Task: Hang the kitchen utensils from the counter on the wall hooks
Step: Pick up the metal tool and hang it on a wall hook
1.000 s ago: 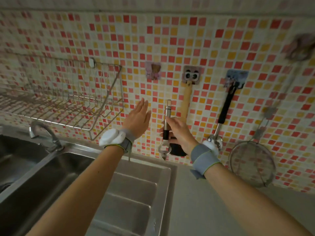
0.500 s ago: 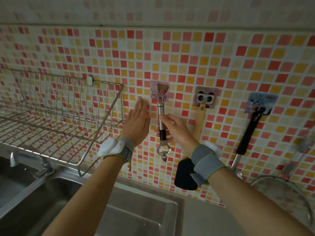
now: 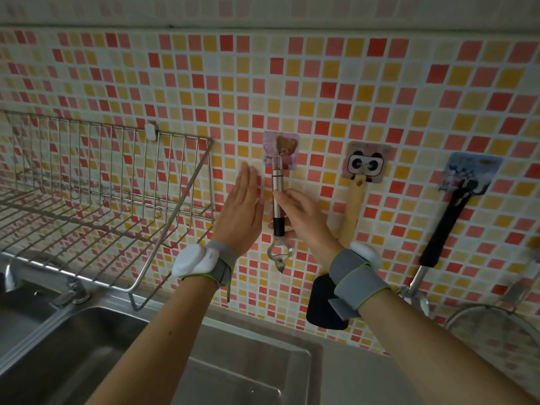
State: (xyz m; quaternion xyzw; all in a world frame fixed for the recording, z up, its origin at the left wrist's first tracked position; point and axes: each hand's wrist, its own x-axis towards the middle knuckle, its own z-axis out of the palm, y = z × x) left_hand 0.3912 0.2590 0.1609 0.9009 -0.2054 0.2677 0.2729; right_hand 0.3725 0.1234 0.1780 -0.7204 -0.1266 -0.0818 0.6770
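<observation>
A metal bottle opener (image 3: 278, 200) with a black band hangs upright, its top loop at the hook of the bear sticker (image 3: 281, 150). My right hand (image 3: 304, 220) grips its handle from the right. My left hand (image 3: 241, 211) is flat and open, fingers up, palm close to the tiles just left of the opener. A wooden-handled black spatula (image 3: 352, 217) hangs from the panda hook (image 3: 365, 162). A black-handled utensil (image 3: 444, 226) hangs from the blue hook (image 3: 472, 171).
A wire dish rack (image 3: 117, 194) is fixed to the wall at left, above the steel sink (image 3: 248, 366) and tap (image 3: 67, 290). A mesh strainer (image 3: 496, 325) shows at the lower right edge. The grey counter (image 3: 380, 375) lies under my right arm.
My right hand has lifted the bottle opener from below hook level up to the bear hook. My left hand rose with it, staying flat beside it. The view has moved closer to the wall.
</observation>
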